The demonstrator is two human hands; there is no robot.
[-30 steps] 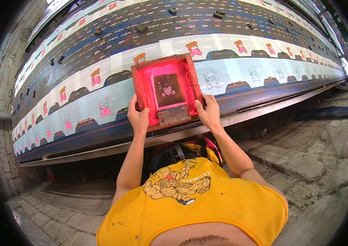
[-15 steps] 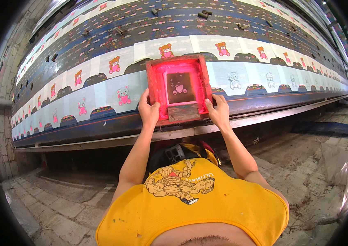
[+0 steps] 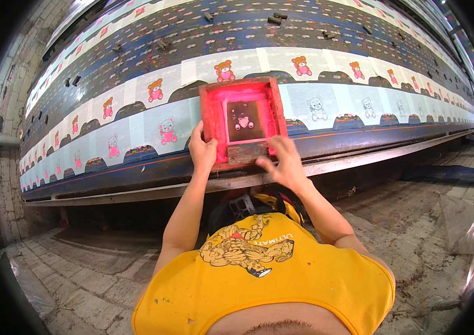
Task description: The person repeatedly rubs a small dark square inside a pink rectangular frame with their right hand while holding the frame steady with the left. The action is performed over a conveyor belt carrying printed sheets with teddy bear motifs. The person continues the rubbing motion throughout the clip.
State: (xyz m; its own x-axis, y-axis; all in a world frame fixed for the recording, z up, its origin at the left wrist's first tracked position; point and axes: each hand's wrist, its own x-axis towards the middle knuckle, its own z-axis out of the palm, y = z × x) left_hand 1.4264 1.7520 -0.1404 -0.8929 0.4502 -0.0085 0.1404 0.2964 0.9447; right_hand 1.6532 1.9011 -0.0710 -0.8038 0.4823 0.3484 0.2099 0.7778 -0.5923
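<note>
A wooden screen-printing frame (image 3: 210, 111), coated in bright pink ink, lies on a pale fabric panel at the near edge of the long table. Its dark mesh window shows a bear's eyes, heart and feet. A flat ink-stained squeegee (image 3: 246, 152) rests inside the frame along its near side. My left hand (image 3: 202, 149) grips the frame's left side, thumb on top. My right hand (image 3: 286, 163) hovers at the frame's near right corner by the squeegee's right end, with thumb and fingers apart. Slight blur hides whether it touches the squeegee.
Left of the frame, a panel (image 3: 159, 120) bears a pink-filled bear; to the right, a panel (image 3: 331, 111) has only bear outlines. Behind runs a row of brown-and-pink bear prints (image 3: 301, 66). Small dark blocks (image 3: 274, 20) lie on the paint-flecked table (image 3: 192, 39).
My right hand has let go of the frame's right side and moved left and inward to the squeegee's end. My left hand and the frame stay in place.
</note>
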